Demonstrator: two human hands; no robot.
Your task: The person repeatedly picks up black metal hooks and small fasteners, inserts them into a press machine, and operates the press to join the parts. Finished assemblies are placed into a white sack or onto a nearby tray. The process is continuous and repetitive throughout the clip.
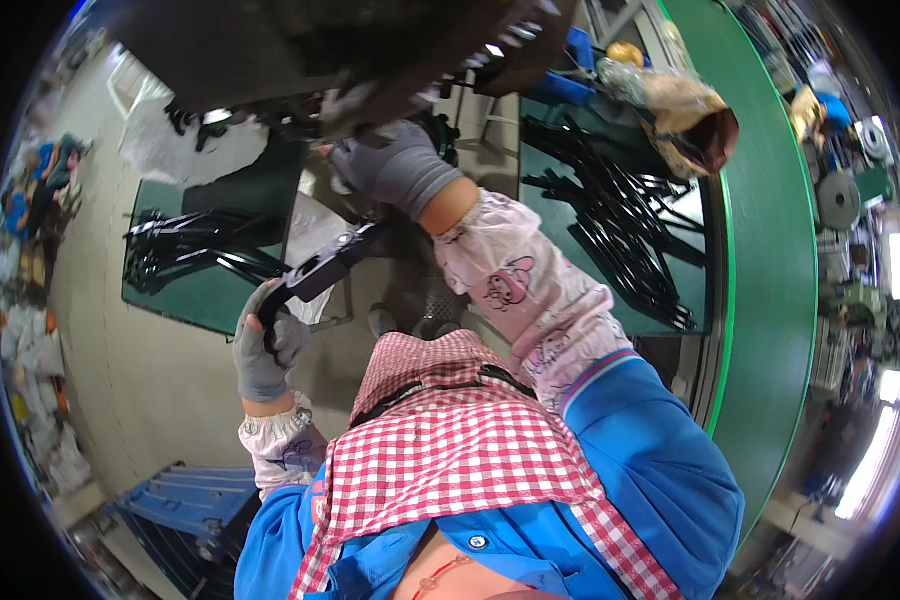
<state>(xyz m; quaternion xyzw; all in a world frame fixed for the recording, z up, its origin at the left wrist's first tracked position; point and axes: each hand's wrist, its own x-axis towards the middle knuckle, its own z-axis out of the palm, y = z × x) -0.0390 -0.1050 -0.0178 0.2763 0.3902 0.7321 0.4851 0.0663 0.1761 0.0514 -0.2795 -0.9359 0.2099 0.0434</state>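
My left hand (268, 345), in a grey glove, grips the lower end of a long black metal part (322, 268) that slants up to the right. My right hand (395, 165), also grey-gloved, reaches up and forward to the underside of a large dark machine or fixture (300, 45) at the top of the view, and its fingers are curled against small dark parts there. Whether the right hand holds anything is hidden by the fixture's shadow. Both forearms wear pale printed sleeve covers.
A green-topped table (205, 290) on the left carries a pile of black metal pieces (190, 250). Another green table (545, 210) on the right holds more black bars (620, 235). A green conveyor (770, 250) curves along the right. A blue crate (185, 505) sits at lower left.
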